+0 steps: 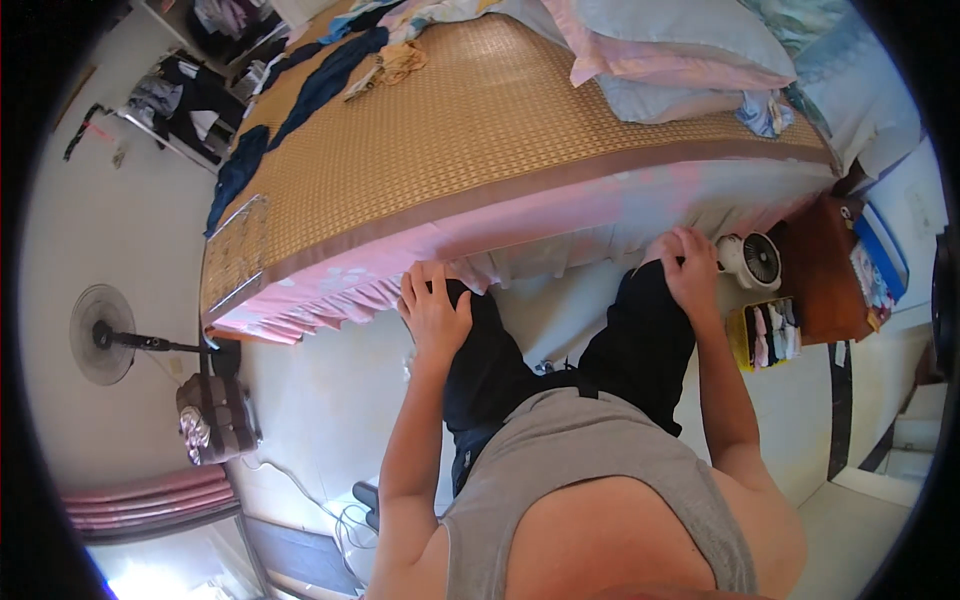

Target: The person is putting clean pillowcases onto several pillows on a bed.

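Observation:
My left hand (438, 311) rests over my left knee, thumb spread away from the fingers, nothing held. Over the other knee lies my right hand (688, 266), its fingers bent downward and partly hidden from me. Both touch the lower legs of my black trousers (499, 352), whose hems sit around the knees. Directly beyond the knees is the side of a bed, with a pink and pale ruffled bed skirt (352, 289) hanging to near the floor. A woven tan sleeping mat (450, 112) covers the bed top.
Dark blue clothing (322, 82), a yellowish cloth (397, 61) and a wire rack (240, 247) lie on the mat, pillows (675, 45) at right. A small white fan (754, 260) and yellow basket (740, 337) stand by a brown cabinet (817, 270). A pedestal fan (105, 334) stands left.

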`<state>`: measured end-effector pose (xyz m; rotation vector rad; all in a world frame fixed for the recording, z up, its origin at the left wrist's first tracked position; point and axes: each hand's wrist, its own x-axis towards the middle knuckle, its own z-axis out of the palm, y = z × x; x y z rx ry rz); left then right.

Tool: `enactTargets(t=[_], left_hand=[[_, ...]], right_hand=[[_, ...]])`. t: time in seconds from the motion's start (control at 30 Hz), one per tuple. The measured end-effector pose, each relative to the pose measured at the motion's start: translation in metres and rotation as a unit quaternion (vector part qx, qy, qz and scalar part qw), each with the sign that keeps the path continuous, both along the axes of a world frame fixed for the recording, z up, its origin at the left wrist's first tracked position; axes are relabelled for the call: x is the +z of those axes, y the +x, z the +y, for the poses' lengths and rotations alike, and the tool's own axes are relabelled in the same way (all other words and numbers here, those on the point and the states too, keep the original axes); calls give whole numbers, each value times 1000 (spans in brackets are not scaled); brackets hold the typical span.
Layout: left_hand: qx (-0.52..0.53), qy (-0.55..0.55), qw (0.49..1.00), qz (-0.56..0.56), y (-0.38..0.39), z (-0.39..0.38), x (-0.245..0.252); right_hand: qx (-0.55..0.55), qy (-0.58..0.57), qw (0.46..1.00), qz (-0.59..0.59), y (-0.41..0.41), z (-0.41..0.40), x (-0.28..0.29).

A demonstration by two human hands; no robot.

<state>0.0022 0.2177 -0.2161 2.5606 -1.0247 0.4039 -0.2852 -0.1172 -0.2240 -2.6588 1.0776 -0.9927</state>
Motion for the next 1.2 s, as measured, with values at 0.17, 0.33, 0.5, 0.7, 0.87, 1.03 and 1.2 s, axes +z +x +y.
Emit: enactTargets(t=[0.17, 0.33, 0.5, 0.7, 0.87, 1.03, 1.2], left_hand=[[-44, 20, 999, 9, 23, -21, 6], [-175, 132, 976, -2, 54, -8, 22], [-349, 271, 887, 133, 128, 8, 28], [-439, 140, 865, 199, 159, 2, 22], [-462, 157, 829, 273, 186, 0, 24], [-452, 139, 820, 322, 192, 13, 24], [-476, 134, 795, 352, 183, -1, 35]], right_hand=[[48, 10, 994, 95, -17, -14, 0], [149, 118, 949, 253, -17, -45, 53], [364, 157, 848, 352, -5, -96, 53], [405, 139, 838, 339, 28, -103, 43], [488, 182, 807, 278, 57, -133, 34], [526, 267, 728, 350, 46, -154, 30], [536, 296, 744, 267, 44, -141, 33]])
